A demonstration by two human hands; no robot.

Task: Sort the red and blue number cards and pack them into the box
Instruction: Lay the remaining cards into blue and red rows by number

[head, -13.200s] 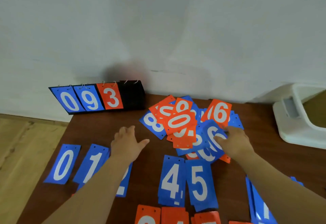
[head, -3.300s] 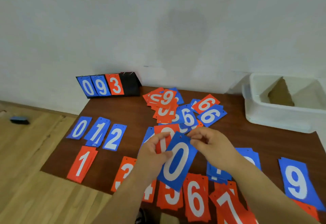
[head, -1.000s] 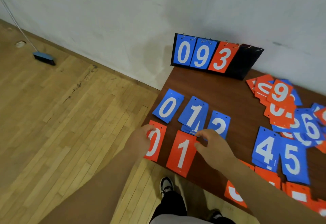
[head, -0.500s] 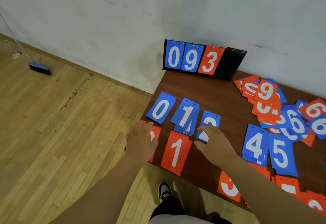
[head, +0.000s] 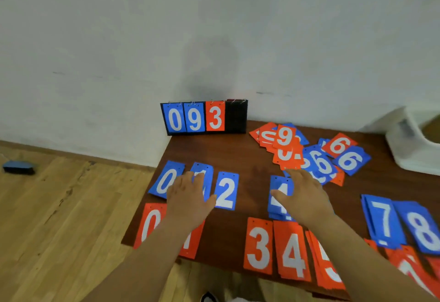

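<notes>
Blue number cards lie in a row on the brown table (head: 252, 173): blue 0 (head: 164, 180), blue 1 partly under my left hand (head: 189, 198), blue 2 (head: 226, 191), blue 4 (head: 277, 191), then blue 7 (head: 381, 218) and blue 8 (head: 421, 225). In front lies a red row: red 0 (head: 150, 224), a red 1, red 3 (head: 258, 244), red 4 (head: 292, 251), red 5. My right hand (head: 303, 198) hovers flat over the blue 4 and 5, fingers apart, holding nothing. An unsorted pile of red and blue cards (head: 307, 151) lies at the back. The white box (head: 404, 144) stands at far right.
A black flip scoreboard (head: 204, 118) showing 0 9 3 stands against the wall at the table's back left corner. The table's left edge drops to a wooden floor, where a blue brush head (head: 19, 167) lies. My shoe shows below the front edge.
Both hands have left the red 0 and red 1 at the front left and moved up and right; the right hand now is over the blue 4. The view swung rightward.
</notes>
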